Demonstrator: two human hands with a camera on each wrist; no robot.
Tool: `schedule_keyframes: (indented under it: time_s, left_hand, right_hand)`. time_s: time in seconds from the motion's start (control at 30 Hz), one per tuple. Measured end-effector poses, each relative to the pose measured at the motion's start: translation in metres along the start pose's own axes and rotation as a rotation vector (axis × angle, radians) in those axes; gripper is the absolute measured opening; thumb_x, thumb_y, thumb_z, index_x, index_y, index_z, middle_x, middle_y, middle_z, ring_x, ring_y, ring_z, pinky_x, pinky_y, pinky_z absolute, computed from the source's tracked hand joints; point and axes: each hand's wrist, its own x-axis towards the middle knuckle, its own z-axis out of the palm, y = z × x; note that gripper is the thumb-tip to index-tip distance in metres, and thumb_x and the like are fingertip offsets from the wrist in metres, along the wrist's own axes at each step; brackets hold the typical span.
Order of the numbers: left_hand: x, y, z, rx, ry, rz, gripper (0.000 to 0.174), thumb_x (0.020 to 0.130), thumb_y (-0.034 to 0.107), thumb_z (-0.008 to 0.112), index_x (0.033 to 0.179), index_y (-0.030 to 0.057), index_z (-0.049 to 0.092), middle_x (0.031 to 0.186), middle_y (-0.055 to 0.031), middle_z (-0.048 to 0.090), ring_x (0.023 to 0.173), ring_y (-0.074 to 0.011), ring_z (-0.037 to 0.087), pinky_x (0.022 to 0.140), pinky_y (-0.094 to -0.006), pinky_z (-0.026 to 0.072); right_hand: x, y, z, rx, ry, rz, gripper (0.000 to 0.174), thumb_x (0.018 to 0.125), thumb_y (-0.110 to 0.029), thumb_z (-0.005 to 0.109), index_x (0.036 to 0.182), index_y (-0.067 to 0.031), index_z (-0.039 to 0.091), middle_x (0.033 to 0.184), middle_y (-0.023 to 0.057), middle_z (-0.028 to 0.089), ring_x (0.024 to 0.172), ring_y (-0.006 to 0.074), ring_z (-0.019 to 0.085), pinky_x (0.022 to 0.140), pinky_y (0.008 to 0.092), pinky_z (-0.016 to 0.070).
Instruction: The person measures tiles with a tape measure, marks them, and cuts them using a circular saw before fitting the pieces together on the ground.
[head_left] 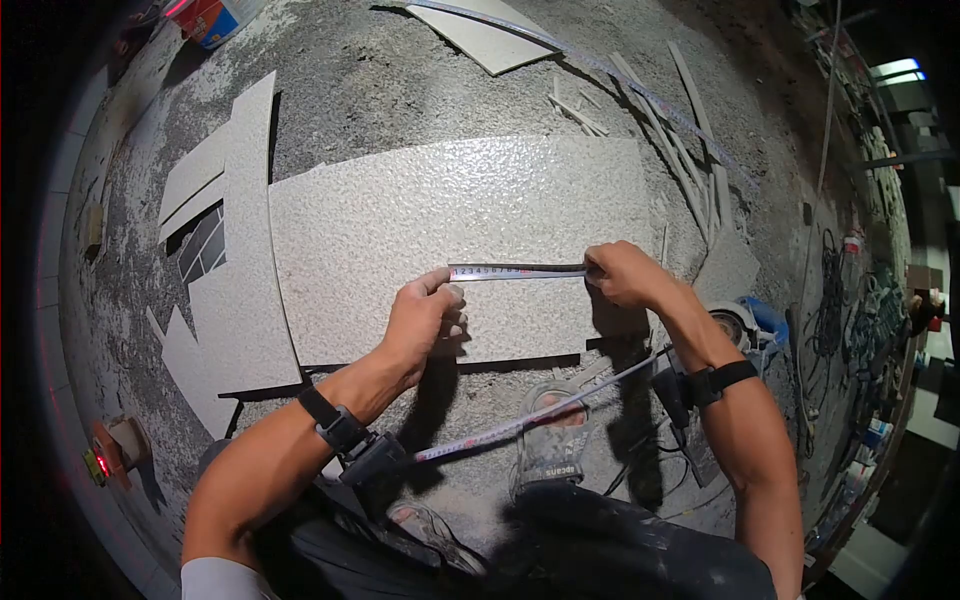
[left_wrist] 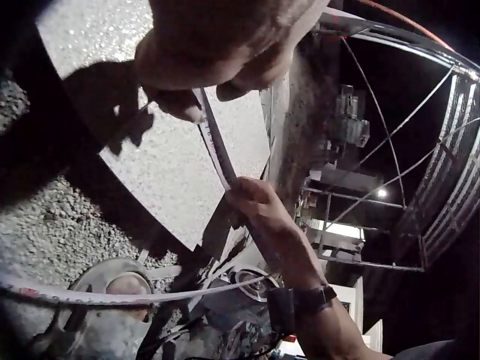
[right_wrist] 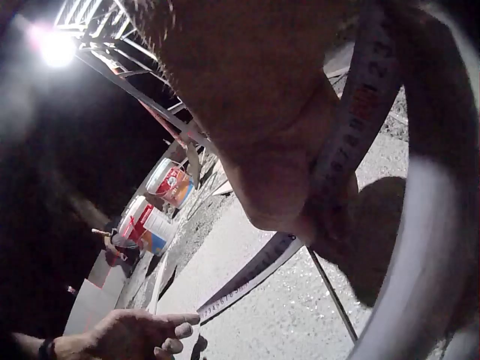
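Observation:
A measuring tape [head_left: 515,271] is stretched across a pale, rough-textured slab [head_left: 400,215]. The left hand [head_left: 425,318] pinches the tape's end between thumb and forefinger, its other fingers curled below. At the slab's right part, the right hand [head_left: 630,275] grips the tape, thumb and fingers bent round it. In the right wrist view the tape [right_wrist: 251,271] runs from the left hand [right_wrist: 135,335] up into the right hand [right_wrist: 277,150]. More tape [head_left: 540,412] loops back in front of the slab, over the ground. The left wrist view shows the right hand [left_wrist: 259,206] at the tape's far part.
Cut slab pieces [head_left: 245,240] lie on the left, another piece [head_left: 490,35] behind. Narrow strips [head_left: 675,140] lie at the right. A blue power tool [head_left: 765,325] stands beside the right forearm. A shoe [head_left: 550,440] is near the slab's front edge. A bucket [head_left: 205,22] stands back left.

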Motion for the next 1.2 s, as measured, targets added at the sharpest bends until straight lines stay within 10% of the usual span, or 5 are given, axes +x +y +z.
schedule_keyframes:
  time_s: [0.3, 0.4, 0.6, 0.93, 1.2]
  left_hand:
    - [-0.009, -0.003, -0.019, 0.094, 0.156, 0.045, 0.06, 0.09, 0.013, 0.054, 0.148, 0.0032, 0.044, 0.077, -0.0073, 0.055, 0.059, -0.0147, 0.054, 0.052, -0.0318, 0.0523]
    - [0.006, -0.017, -0.006, 0.153, 0.12, 0.116, 0.06, 0.09, 0.013, 0.053, 0.148, 0.0015, 0.044, 0.079, -0.0088, 0.057, 0.058, -0.0144, 0.055, 0.052, -0.0313, 0.0522]
    - [0.009, -0.016, -0.035, 0.562, 0.23, 0.305, 0.052, 0.089, 0.009, 0.054, 0.14, 0.0002, 0.05, 0.098, -0.0136, 0.064, 0.072, -0.0196, 0.061, 0.062, -0.0356, 0.0543]
    - [0.014, -0.01, -0.079, 0.712, 0.239, 0.337, 0.057, 0.09, 0.011, 0.061, 0.142, -0.0066, 0.046, 0.14, -0.0231, 0.056, 0.131, -0.0316, 0.054, 0.111, -0.0373, 0.0405]
    - [0.022, -0.013, -0.081, 0.974, 0.425, 0.569, 0.061, 0.084, 0.02, 0.065, 0.138, -0.0048, 0.049, 0.135, -0.0274, 0.053, 0.127, -0.0403, 0.05, 0.109, -0.0446, 0.0401]
  right_hand:
    - [0.024, 0.01, 0.022, 0.056, 0.165, -0.197, 0.015, 0.075, -0.012, 0.064, 0.084, -0.0009, 0.061, 0.087, 0.0254, 0.062, 0.085, 0.0474, 0.058, 0.075, 0.0518, 0.0469]
    - [-0.013, 0.02, -0.004, 0.054, 0.294, -0.034, 0.014, 0.079, -0.009, 0.057, 0.085, 0.0031, 0.06, 0.079, 0.0273, 0.06, 0.079, 0.0473, 0.06, 0.07, 0.0468, 0.0479]
    - [-0.021, 0.13, -0.004, 0.197, 0.389, 0.379, 0.029, 0.088, -0.015, 0.064, 0.111, 0.0029, 0.065, 0.114, 0.021, 0.065, 0.107, 0.0393, 0.061, 0.095, 0.0442, 0.0475]
    - [-0.037, 0.054, 0.002, 0.35, 0.466, 0.314, 0.028, 0.084, -0.024, 0.065, 0.092, 0.0031, 0.067, 0.079, 0.0257, 0.066, 0.076, 0.0389, 0.068, 0.069, 0.0451, 0.05]
    - [-0.042, 0.024, 0.032, 0.502, 0.575, 0.273, 0.026, 0.089, -0.021, 0.064, 0.088, 0.0044, 0.066, 0.077, 0.0182, 0.069, 0.066, 0.027, 0.068, 0.061, 0.0397, 0.0498]
